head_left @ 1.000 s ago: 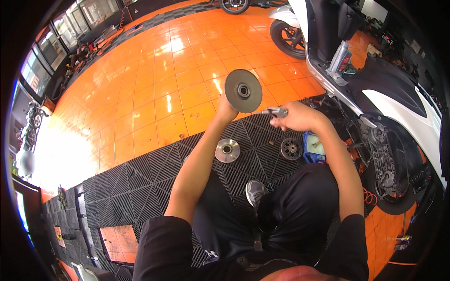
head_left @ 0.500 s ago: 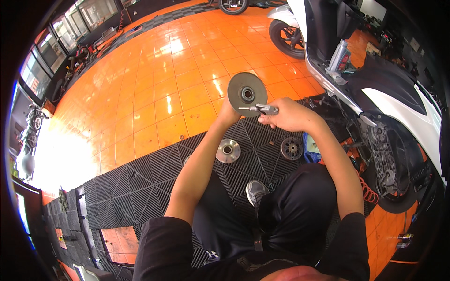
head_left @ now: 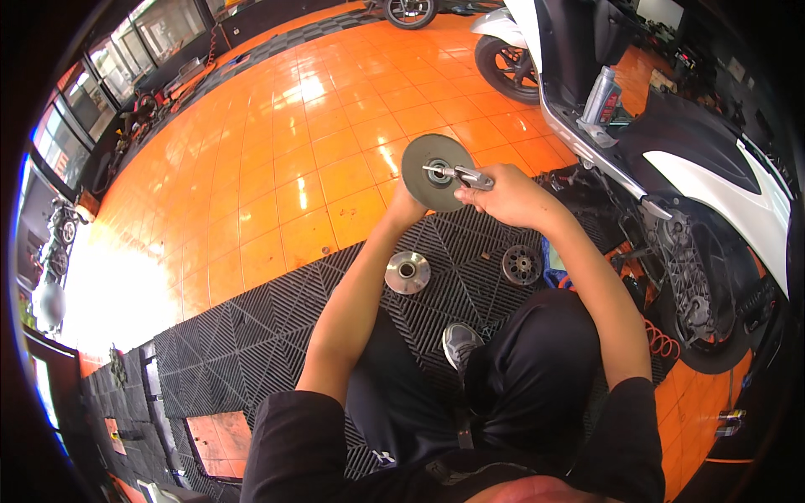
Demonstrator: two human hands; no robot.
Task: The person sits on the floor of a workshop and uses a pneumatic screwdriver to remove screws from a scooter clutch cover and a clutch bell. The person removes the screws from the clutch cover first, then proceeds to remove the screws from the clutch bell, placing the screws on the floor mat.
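My left hand holds a dull grey metal disc with a central hub from behind, its fingers mostly hidden. My right hand is closed on a silver air blow gun, whose thin nozzle lies across the hub. Below, a shiny steel pulley disc with a centre hole lies on the black ribbed mat. A darker round part with holes lies to its right, beside a partly hidden blue container.
A white-and-black scooter stands at the right, a grey bottle on it. A coiled orange hose lies by my right arm. Orange tiled floor spreads ahead; motorbikes stand at the far edge and left.
My right hand has moved left and upward with the blow gun, bringing its nozzle from beside the disc onto the hub. The disc has shifted slightly downward.
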